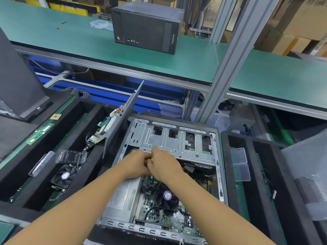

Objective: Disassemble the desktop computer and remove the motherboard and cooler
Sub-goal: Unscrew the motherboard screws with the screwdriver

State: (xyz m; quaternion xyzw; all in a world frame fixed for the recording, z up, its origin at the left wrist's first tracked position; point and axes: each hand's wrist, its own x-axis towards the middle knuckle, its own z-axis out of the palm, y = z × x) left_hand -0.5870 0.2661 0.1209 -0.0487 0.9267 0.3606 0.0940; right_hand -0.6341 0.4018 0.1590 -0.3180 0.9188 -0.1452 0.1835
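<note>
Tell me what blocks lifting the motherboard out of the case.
The cooler sits on the motherboard, a black cable loops over it, and the drive cage seems to overhang its far end, where the left hand and right hand meet.

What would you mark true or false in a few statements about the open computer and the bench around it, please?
1. A cooler fan sits on the motherboard inside the open case. True.
2. The left hand and right hand are far apart, one at each side of the case. False: they meet close together at the near edge of the metal drive cage.
3. A closed black computer stands on the green shelf above. True.
4. The black tray on the left holds no fan. False: a second fan lies in it.
</note>
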